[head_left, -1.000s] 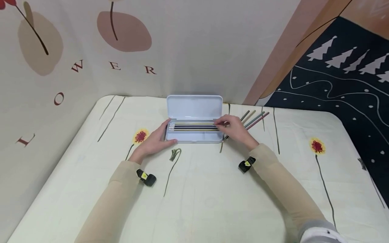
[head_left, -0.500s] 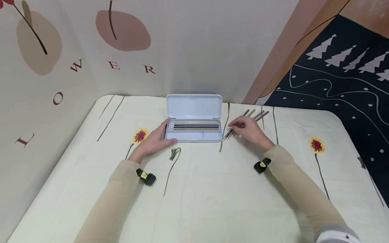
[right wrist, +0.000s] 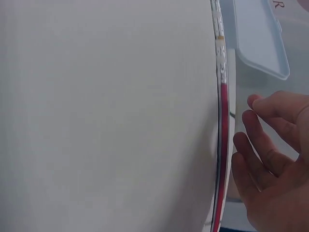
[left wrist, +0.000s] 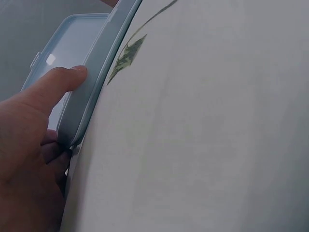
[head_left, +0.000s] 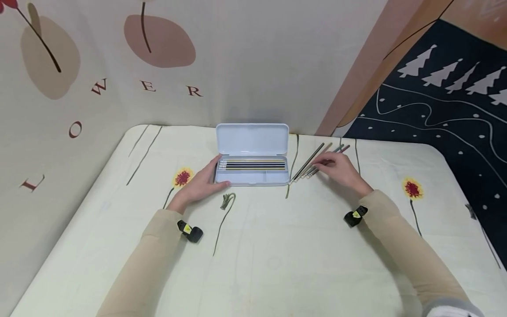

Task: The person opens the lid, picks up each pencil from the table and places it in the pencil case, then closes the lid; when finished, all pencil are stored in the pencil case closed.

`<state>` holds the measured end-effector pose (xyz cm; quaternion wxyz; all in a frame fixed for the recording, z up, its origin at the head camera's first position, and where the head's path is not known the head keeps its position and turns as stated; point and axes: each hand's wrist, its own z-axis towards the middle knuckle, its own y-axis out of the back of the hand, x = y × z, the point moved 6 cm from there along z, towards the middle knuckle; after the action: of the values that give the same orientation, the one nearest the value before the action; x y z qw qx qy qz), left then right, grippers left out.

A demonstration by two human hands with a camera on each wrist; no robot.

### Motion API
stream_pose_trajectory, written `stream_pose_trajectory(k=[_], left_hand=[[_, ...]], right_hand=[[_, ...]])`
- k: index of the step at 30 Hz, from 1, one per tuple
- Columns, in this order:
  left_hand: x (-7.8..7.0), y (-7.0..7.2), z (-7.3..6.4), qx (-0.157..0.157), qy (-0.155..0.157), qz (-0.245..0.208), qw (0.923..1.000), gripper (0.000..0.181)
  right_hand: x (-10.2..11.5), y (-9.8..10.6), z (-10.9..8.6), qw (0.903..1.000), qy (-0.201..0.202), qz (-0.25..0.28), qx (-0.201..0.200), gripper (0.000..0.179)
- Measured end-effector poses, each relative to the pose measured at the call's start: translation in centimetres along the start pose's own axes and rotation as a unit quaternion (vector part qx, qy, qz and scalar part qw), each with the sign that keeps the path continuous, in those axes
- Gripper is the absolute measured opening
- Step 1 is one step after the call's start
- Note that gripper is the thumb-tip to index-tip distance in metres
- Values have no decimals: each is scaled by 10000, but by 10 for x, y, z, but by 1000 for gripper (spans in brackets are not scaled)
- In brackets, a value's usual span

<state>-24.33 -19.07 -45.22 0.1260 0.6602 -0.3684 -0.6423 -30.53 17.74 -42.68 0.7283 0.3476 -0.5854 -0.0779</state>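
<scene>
A pale blue pencil case (head_left: 245, 178) lies with its lid raised, near the far edge of the table. Several striped pencils (head_left: 255, 165) lie side by side in its long rear compartment. My left hand (head_left: 198, 182) grips the case's left end, thumb on the front wall and fingers behind the end, as the left wrist view shows. Right of the case, several loose pencils (head_left: 308, 161) lie slanted on the cloth, and my right hand (head_left: 338, 169) is over them. In the right wrist view its fingers curve loosely beside a red pencil (right wrist: 223, 135), nothing visible between them.
A cream cloth printed with flowers (head_left: 413, 190) covers the table (head_left: 253, 264). Close behind the case lid rises a pale printed wall hanging (head_left: 253, 79). A dark cloth with white trees (head_left: 443, 105) hangs at the right.
My right hand has drawn away from the case's right end and moved right over the loose pencils. The left hand and the case stay where they were.
</scene>
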Motion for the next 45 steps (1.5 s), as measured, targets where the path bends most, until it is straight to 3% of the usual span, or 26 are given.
stream_pose_trajectory(k=[6,14,25,31,38,45], left_hand=[[-1,-1,0,-13,-1,-27,10000,95],[-1,-1,-1,45,90,8,9999,94],[0,-2,0,98,131,-12,9999,94],[1,-2,0,77,107,-3,9999,94],[0,-1,0,52,93,4,9999,95],[-1,0,0,31,76,62,9999,94]], right_hand=[[-9,13,-7,9997,-154,-174,0,16],[-19,26,-11,9993,-2,-380,60,17],[-32,43,-13,9992,-123,-344,-184,21],[-38,47,-12,9989,-202,-308,-290,25],[-44,47,-12,9985,-371,-388,-142,29],[-46,47,-9,9989,-199,-401,-127,28]])
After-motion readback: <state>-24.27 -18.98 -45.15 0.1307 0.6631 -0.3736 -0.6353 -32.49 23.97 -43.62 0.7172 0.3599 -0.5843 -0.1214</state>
